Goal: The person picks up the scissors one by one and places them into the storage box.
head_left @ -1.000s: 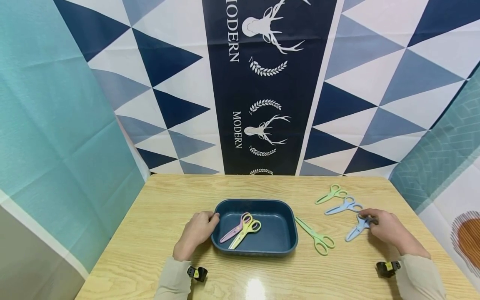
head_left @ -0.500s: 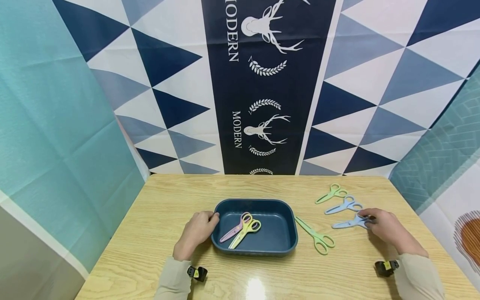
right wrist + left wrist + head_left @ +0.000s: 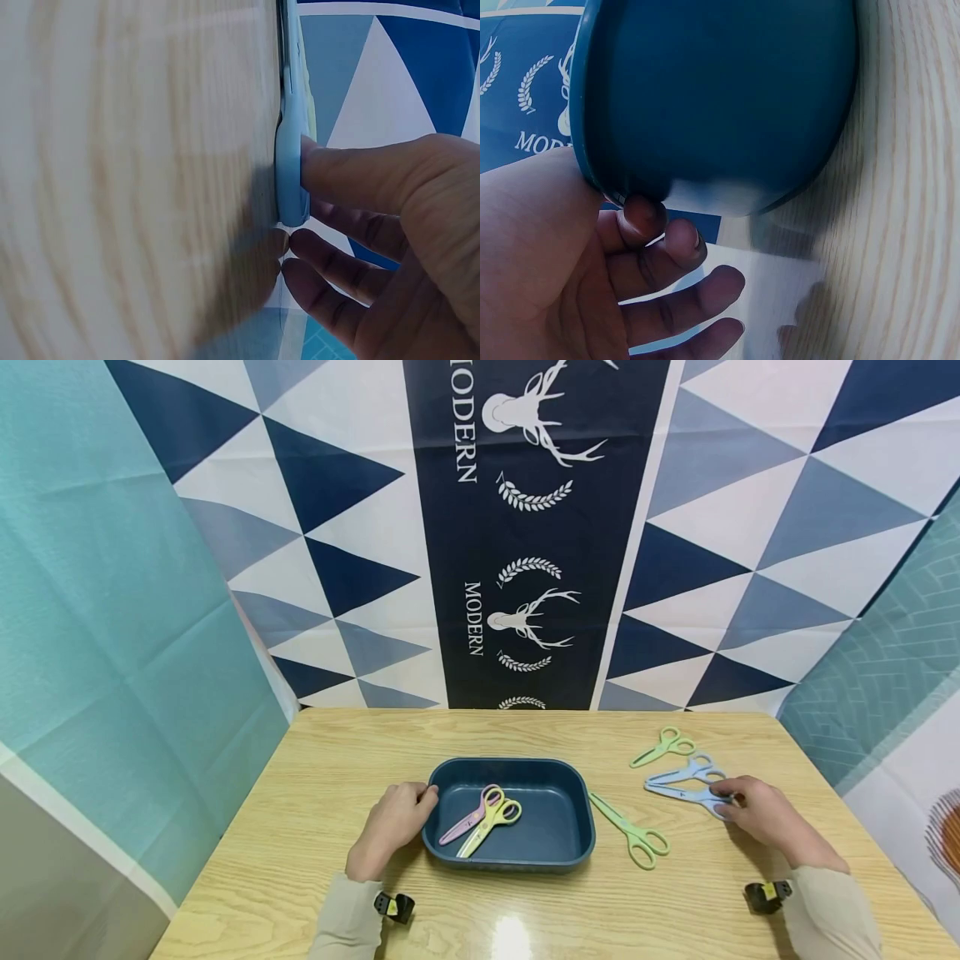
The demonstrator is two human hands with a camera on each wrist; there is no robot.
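Note:
A dark blue rectangular tray stands on the table, holding pink scissors and yellow scissors. My left hand pinches the tray's left rim with thumb and forefinger; in the left wrist view the other fingers spread below the tray wall. At the table's right, my right hand holds the handles of light blue scissors, which lie flat with blades toward the left. In the right wrist view the thumb presses on the blue handle. Just behind lies a second blue pair of scissors, touching or nearly touching the first.
Light green scissors lie right of the tray, tips near its wall. Another green pair of scissors lies farther back on the right. The wooden table ends at a patterned cloth backdrop.
My right hand has turned the nearer blue scissors so their blades swing from front-left to left, and slid them back beside the second blue pair. The left hand and tray stay still.

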